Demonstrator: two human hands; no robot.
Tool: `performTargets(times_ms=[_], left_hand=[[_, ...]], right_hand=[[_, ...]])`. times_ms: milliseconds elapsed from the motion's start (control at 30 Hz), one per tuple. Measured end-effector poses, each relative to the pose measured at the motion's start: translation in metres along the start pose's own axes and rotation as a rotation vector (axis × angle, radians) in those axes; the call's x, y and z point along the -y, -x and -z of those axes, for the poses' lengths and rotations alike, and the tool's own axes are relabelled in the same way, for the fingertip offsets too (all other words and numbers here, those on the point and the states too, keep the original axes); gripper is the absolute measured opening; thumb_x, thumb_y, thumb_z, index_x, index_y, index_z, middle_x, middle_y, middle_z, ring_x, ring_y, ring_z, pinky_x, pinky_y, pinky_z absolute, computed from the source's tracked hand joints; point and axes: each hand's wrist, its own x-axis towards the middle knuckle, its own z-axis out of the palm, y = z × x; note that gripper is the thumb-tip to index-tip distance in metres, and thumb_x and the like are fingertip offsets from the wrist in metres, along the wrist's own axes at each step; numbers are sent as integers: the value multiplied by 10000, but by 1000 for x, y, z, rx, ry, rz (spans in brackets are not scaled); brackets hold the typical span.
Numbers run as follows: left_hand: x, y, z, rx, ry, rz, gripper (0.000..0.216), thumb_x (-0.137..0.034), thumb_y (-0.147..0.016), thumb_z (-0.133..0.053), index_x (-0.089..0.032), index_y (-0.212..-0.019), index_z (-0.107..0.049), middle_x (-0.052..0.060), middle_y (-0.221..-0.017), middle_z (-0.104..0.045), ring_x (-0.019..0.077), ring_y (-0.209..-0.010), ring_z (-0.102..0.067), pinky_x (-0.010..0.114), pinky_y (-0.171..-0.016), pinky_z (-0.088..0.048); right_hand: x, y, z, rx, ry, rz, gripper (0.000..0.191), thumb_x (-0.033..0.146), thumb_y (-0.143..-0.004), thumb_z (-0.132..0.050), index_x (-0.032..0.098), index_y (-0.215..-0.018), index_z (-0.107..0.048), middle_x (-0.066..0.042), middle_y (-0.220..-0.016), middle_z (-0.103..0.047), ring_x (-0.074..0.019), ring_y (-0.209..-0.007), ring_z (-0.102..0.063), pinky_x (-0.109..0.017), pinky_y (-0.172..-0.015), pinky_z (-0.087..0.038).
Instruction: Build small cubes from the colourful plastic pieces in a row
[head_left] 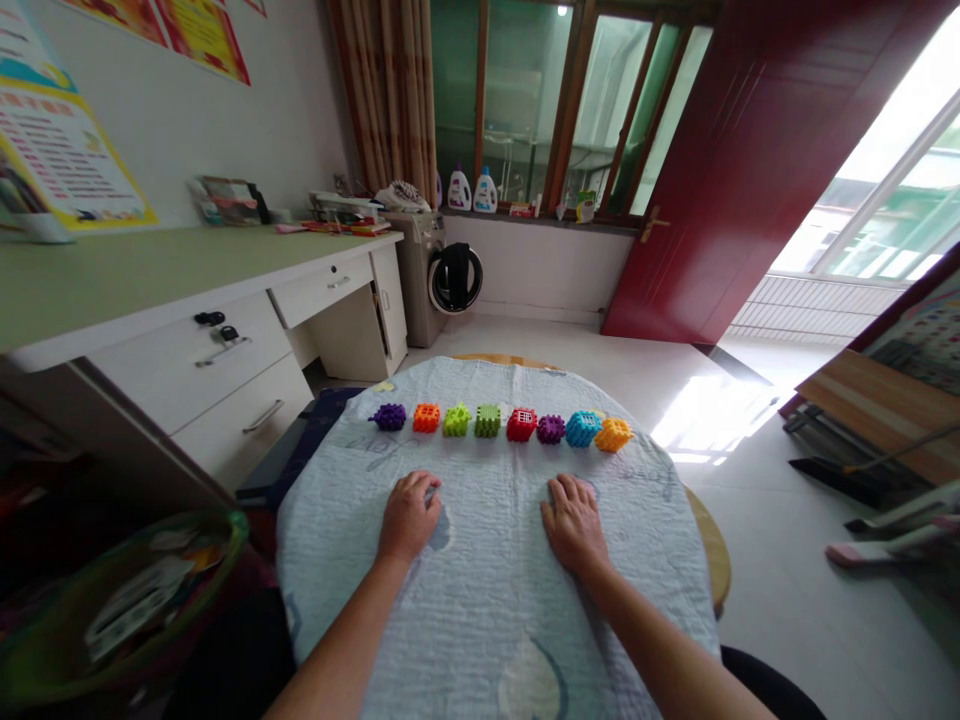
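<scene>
**Head view: eight knobbly blocks lining up, both hands sitting there with nothing in them**

So a red block [521, 424] is sitting right of the middle of the row, and I'm using it as the landmark. Going left from it, a green block [487, 420], a lime block [456, 420], an orange block [427, 418] and a dark purple block [389, 417] are following in order. Going right, a magenta-purple block [550, 430] is sitting just beside it (touching or not, I honestly can't tell), then a blue block [583, 428] and a yellow block [614, 435].

The bit that matters: the row's long axis is running side to side past the red block, and both hands are resting on the near side of it. The right hand [576, 520] is lying nearer to the red block, which is sitting ahead and a little left of its fingertips. It's lying palm down, fingers stretched out, gripping nothing. The left hand [411, 510] is resting farther to the red block's left, palm down, fingers bending loosely, thumb standing apart. Everything's resting on the cloth-covered surface [487, 580].
</scene>
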Motion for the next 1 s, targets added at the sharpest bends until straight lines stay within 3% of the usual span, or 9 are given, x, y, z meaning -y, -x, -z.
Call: performTargets(times_ms=[1000], left_hand=[[4, -1, -1, 3, -21, -28, 177, -186, -769, -486, -203, -844, -645, 69, -944, -665, 244, -952, -603, 400, -911, -477]], right_hand=[[-1, 1, -4, 48, -29, -46, 409, 319, -917, -452, 209, -1299, -549, -95, -1410, -510, -267, -1352, -372, -427, -1140, -246]])
